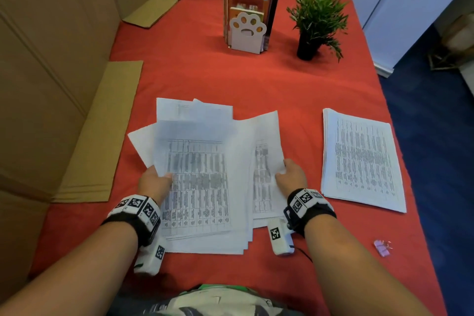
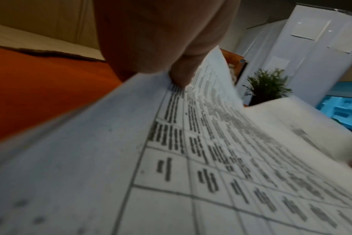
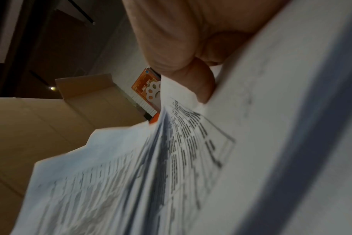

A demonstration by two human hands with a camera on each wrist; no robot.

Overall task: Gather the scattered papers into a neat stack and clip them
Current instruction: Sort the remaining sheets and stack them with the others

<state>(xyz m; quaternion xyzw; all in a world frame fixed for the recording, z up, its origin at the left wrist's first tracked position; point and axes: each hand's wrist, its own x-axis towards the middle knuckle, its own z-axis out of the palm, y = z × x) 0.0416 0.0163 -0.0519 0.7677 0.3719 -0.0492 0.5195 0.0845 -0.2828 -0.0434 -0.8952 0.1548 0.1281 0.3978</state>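
Observation:
A loose, fanned bundle of printed papers sits between my hands over the red table. My left hand grips its left edge, thumb on top, as the left wrist view shows with the thumb pressed on the papers. My right hand pinches the right edge; the right wrist view shows the thumb on the sheets. A second, squared stack of papers lies flat to the right. A small pink binder clip lies at the near right of the table.
Books in a white paw-shaped bookend and a potted plant stand at the back. Cardboard flaps and a large box border the left side. The table's right edge drops to a blue floor.

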